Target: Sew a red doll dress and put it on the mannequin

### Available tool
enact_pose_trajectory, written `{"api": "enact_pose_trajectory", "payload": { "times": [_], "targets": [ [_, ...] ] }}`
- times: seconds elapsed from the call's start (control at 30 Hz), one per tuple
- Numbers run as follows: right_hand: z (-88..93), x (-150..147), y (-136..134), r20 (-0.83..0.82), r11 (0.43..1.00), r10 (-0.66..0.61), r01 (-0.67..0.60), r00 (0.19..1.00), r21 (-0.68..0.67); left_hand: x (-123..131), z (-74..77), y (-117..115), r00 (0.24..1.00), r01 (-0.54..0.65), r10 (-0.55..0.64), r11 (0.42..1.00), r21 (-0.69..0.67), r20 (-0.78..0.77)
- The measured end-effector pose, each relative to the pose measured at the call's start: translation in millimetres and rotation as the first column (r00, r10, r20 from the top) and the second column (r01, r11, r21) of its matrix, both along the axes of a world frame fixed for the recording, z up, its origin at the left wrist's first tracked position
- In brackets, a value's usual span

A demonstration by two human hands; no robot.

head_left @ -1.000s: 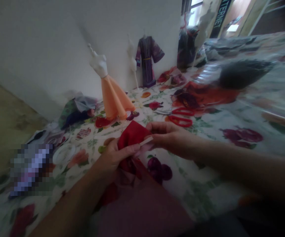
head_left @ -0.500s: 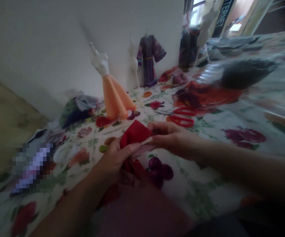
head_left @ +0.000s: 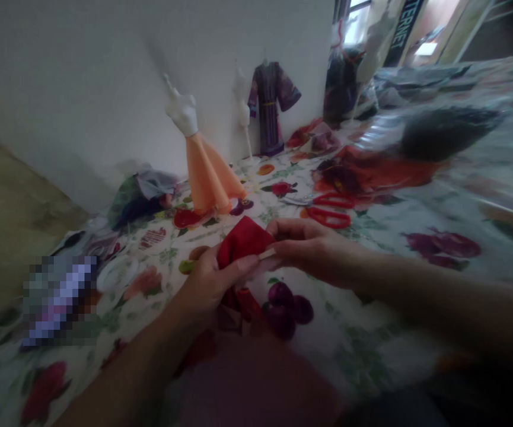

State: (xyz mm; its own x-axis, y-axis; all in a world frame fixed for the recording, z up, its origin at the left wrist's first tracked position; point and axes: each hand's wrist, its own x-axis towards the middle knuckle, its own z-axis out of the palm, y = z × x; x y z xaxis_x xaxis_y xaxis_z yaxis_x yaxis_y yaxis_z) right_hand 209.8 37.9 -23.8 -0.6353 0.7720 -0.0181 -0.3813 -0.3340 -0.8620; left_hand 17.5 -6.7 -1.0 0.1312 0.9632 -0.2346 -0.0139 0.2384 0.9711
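A piece of red fabric [head_left: 246,239] is held up between both hands, folded to a peak at its top. My left hand [head_left: 218,274] is closed on its lower left part, the thumb lying across the front. At the right edge of the cloth, my right hand [head_left: 300,243] pinches it between thumb and fingers. A small pale strip [head_left: 267,254] shows at the fingertips; I cannot tell what it is. More red cloth hangs below the left hand, partly hidden and dim. Red-handled scissors [head_left: 330,209] lie just beyond the right hand.
A small white mannequin [head_left: 182,112] in an orange skirt [head_left: 212,178] leans near the wall. Behind it stands a figure in a purple robe [head_left: 268,107]. Orange-red fabric [head_left: 385,169] and a clear plastic bag [head_left: 452,130] lie at right on the fruit-patterned tablecloth [head_left: 363,261].
Both hands keep hold of the red fabric in nearly the same place. The left thumb has slid slightly right along the cloth, toward the right fingertips.
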Motion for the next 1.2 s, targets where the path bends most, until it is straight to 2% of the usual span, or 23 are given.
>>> {"api": "enact_pose_trajectory", "payload": {
  "times": [0.37,0.67,0.83,1.07,1.2],
  "targets": [
    [-3.4,1.2,0.7,-0.029,1.000,0.015,-0.015,0.999,0.003,0.2,0.3,-0.9,1.000,0.000,0.000,0.999,-0.032,-0.020],
    [-3.5,0.5,0.3,0.015,1.000,0.016,-0.017,1.000,0.023,2.4,0.1,-0.8,1.000,0.006,-0.007,1.000,-0.023,-0.008],
    [-0.6,0.5,-0.5,0.034,1.000,-0.001,0.000,0.999,0.017,1.8,-0.5,0.1,0.999,-0.047,0.047,0.999,0.000,-0.026],
    [3.0,-0.7,-1.7,0.053,1.000,-0.018,0.018,0.998,0.002,0.2,-3.7,1.2,0.998,-0.043,0.044,0.999,-0.021,0.041],
    [0.8,-0.2,-1.1,0.063,1.000,-0.017,0.017,0.998,-0.009,0.2,-4.0,1.5,0.998,-0.053,0.054,0.998,-0.033,0.017]
  ]
}}
